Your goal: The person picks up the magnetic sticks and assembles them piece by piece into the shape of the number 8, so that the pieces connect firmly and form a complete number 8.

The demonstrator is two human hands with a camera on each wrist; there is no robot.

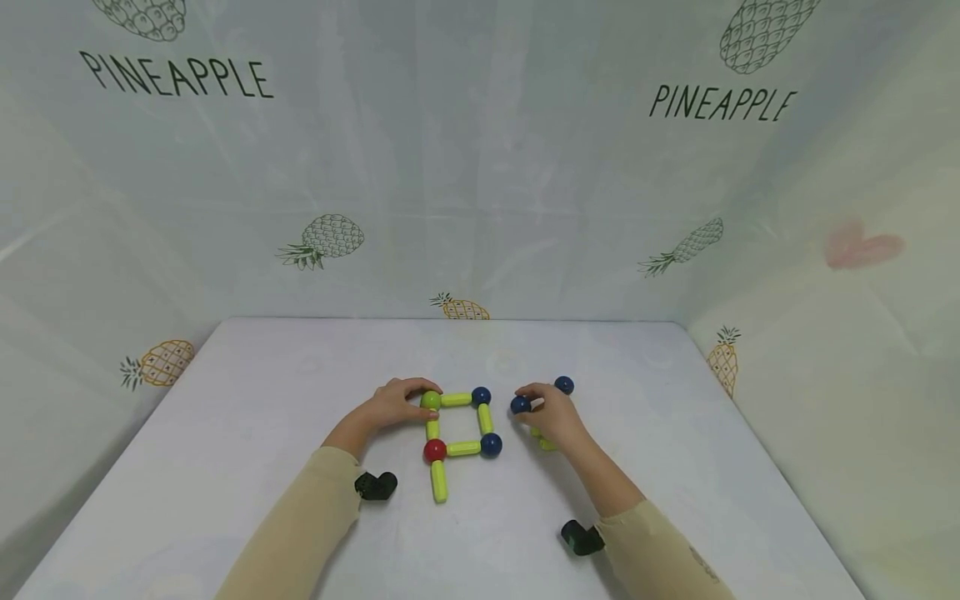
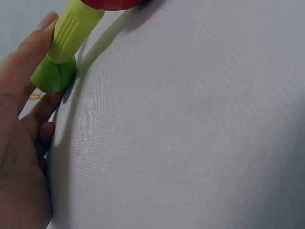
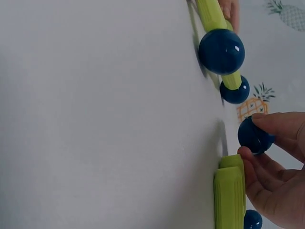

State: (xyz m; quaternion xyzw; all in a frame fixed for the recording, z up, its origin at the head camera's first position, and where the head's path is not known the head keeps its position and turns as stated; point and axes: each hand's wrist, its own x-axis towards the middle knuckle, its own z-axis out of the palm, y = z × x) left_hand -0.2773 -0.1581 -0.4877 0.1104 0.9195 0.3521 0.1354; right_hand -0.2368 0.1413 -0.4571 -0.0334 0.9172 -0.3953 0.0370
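On the table, yellow-green rods and balls form a square with a green ball point(image 1: 431, 400), two blue balls and a red ball point(image 1: 435, 451) at its corners. My left hand point(image 1: 397, 404) grips the green corner, its thumb along the adjoining rod point(image 2: 71, 36) and fingers behind the green ball point(image 2: 55, 75). Between thumb and fingers, my right hand point(image 1: 553, 414) pinches a loose blue ball point(image 3: 256, 136), apart from the square's blue corner ball point(image 1: 482, 396). Beneath that hand lie yellow-green rods point(image 3: 229, 198), partly hidden by it in the head view.
One more rod point(image 1: 439, 482) sticks out from the red ball toward the front. Another blue ball point(image 1: 564, 385) lies just beyond the right hand. Black wrist devices point(image 1: 582, 538) sit at both sleeves. A pineapple-print sheet point(image 1: 480, 167) hangs behind the white table point(image 1: 300, 358).
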